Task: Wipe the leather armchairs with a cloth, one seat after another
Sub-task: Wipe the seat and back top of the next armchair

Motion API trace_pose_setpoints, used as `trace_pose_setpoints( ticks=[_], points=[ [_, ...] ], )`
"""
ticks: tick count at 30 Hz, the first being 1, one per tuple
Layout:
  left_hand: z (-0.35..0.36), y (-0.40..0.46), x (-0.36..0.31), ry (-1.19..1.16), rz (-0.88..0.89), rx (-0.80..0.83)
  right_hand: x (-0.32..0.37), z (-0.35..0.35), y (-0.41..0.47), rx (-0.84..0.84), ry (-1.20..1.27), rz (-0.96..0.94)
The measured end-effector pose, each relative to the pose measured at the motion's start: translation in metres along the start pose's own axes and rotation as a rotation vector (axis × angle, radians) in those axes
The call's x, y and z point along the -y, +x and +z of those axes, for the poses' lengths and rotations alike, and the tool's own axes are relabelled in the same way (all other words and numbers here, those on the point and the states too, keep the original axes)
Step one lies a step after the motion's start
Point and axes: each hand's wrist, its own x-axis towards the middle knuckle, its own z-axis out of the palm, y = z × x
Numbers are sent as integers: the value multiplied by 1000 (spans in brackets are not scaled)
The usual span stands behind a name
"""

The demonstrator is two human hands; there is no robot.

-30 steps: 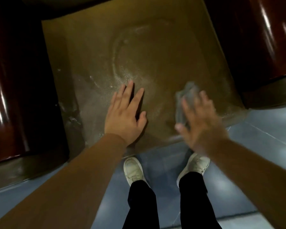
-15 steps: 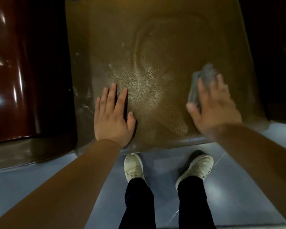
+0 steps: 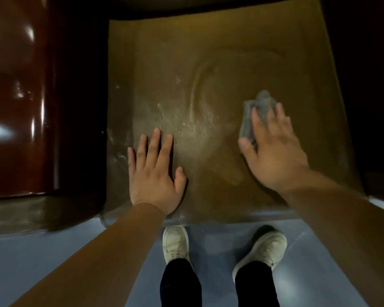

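Seen from above, a person leans over a brown leather seat [image 3: 220, 63]. The left hand [image 3: 154, 171] lies flat on it, fingers straight. The right hand [image 3: 273, 149] presses a crumpled grey cloth [image 3: 256, 111] against the seat's right side with extended fingers. White shoes [image 3: 175, 243] stand on the blue floor [image 3: 42, 262].

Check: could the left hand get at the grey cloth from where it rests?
Probably yes: the left hand lies flat on the seat, bare leather between; but the right hand covers most of the cloth.
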Motion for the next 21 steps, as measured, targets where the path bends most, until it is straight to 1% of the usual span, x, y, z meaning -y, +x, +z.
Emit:
trace_pose_setpoints(
  ticks=[1,2,3,5,6,7,8,9,10,11,13,14,15,16,17,19,20,21],
  points=[
    [0,1,0,-9,1,-6,11,-3,4,-6,49,84],
    [1,2,0,-15,0,-1,29,1,-2,-9,50,91],
    [0,2,1,-15,2,8,49,9,-17,-7,20,1],
    [-3,2,2,-24,12,20,78,30,-60,52,-17,-301],
    [-5,3,1,-42,-2,19,79,36,-77,99,-15,-433],
    [-8,3,1,-67,-49,6,71,35,-78,124,-24,-538],
    [-9,4,3,-97,-126,-17,56,30,-66,122,-40,-604],
    [-9,5,4,-127,-210,-35,42,26,-49,58,-78,-617],
    [-8,5,5,-144,-275,-38,29,17,-28,-23,-107,-558],
    [-6,5,5,-148,-308,-34,16,4,-5,-47,-108,-424],
    [-1,4,3,-126,-304,-39,2,-18,37,34,-8,-87],
    [0,5,2,-115,-296,-50,7,-23,48,60,27,23],
    [2,6,2,-108,-293,-57,20,-21,49,47,22,56],
    [2,6,2,-104,-293,-55,35,-14,39,25,-13,15],
    [2,5,3,-102,-298,-50,51,-5,20,0,-50,-105],
    [-2,5,3,-102,-301,-29,69,15,-29,40,-77,-426],
    [-3,6,2,-104,-299,-17,70,16,-47,88,-78,-562],
    [-5,6,2,-103,-299,-12,62,13,-48,116,-87,-660]
  ],
)
